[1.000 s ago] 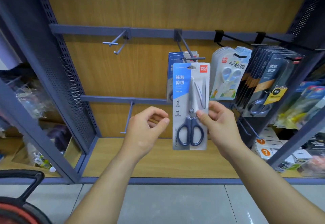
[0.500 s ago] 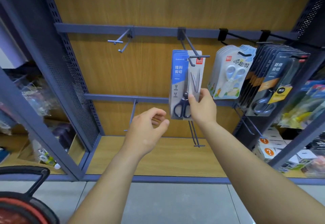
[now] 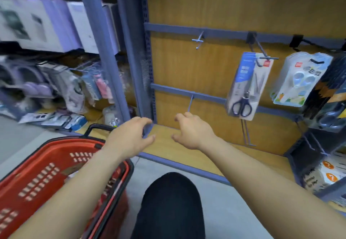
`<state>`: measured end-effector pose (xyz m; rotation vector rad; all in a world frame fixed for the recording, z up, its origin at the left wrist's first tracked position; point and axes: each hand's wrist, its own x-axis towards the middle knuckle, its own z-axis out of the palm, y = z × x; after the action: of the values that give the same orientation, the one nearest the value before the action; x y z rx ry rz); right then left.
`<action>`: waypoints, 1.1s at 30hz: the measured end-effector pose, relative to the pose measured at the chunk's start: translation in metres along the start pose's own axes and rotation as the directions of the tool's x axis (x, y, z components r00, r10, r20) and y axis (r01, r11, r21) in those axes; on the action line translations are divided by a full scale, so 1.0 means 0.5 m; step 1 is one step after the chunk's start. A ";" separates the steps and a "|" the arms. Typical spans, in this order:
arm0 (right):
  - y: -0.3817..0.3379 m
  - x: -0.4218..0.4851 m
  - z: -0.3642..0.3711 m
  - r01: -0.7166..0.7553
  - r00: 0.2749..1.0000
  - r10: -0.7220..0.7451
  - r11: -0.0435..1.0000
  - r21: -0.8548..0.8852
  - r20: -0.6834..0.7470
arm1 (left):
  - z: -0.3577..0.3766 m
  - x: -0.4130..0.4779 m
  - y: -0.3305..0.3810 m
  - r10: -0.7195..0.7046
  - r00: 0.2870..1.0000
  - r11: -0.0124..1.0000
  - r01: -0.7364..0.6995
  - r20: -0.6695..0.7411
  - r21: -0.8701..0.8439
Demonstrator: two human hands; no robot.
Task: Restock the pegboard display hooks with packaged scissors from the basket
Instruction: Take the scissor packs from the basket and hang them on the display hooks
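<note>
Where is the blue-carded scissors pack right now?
Head view, right of centre: the blue-carded scissors pack hangs on a top-rail hook, just left of the white scissors packs.

Basket (image 3: 37, 178): lower left, before the post (image 3: 131, 51).
Knee (image 3: 172, 205): right of basket, before the shelf (image 3: 187, 156).
Scissors pack (image 3: 245, 87): hangs from a hook on the upper rail (image 3: 224, 34), right of centre.
Left hook (image 3: 198, 41): same rail, left of pack.
Lower hook (image 3: 190, 104): on the lower rail (image 3: 206, 96), below left hook.
Small-scissors packs (image 3: 299, 79): just right of pack.
Shelf: below both rails.
</note>
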<state>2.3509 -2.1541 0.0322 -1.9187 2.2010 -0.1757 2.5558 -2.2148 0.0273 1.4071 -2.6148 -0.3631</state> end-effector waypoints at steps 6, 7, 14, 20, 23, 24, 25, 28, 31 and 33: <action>-0.313 0.014 0.099 0.340 0.934 -0.329 0.938 -0.061 0.141 | -0.002 -0.305 -0.321 -0.327 0.943 0.945 0.325 0.066 0.042; -0.355 0.012 0.124 0.379 0.917 -0.365 0.923 -0.064 0.162 | 0.006 -0.354 -0.363 -0.378 0.922 0.926 0.377 0.081 0.030; -0.511 0.041 0.315 0.442 0.842 -0.408 0.897 -0.018 0.354 | 0.124 -0.524 -0.560 -0.608 0.776 0.777 0.625 0.170 -0.078; -0.520 0.115 0.434 0.325 0.828 -0.289 0.946 0.008 0.481 | 0.228 -0.469 -0.593 -0.656 0.722 0.657 0.690 0.220 -0.304; -0.494 0.165 0.482 0.221 0.811 -0.200 0.975 0.029 0.549 | 0.280 -0.410 -0.578 -0.662 0.707 0.555 0.686 0.250 -0.471; -0.484 0.181 0.495 0.191 0.800 -0.175 0.981 0.034 0.574 | 0.295 -0.388 -0.570 -0.657 0.705 0.511 0.677 0.267 -0.530; -0.477 0.193 0.505 0.161 0.785 -0.156 0.986 0.045 0.600 | 0.306 -0.369 -0.561 -0.655 0.699 0.465 0.673 0.288 -0.576; -0.461 0.221 0.526 0.067 0.761 -0.124 0.991 0.112 0.637 | 0.336 -0.328 -0.541 -0.665 0.678 0.360 0.658 0.312 -0.661; -0.449 0.242 0.538 -0.017 0.752 -0.096 0.986 0.164 0.652 | 0.355 -0.306 -0.539 -0.680 0.650 0.246 0.639 0.339 -0.729; -0.449 0.247 0.542 -0.036 0.713 -0.096 0.984 0.174 0.694 | 0.363 -0.297 -0.538 -0.682 0.621 0.078 0.587 0.387 -0.806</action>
<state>2.6162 -2.2940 -0.1894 -1.5558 1.5716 0.3091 2.8079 -2.2078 -0.2249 1.8362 -0.9860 -1.4849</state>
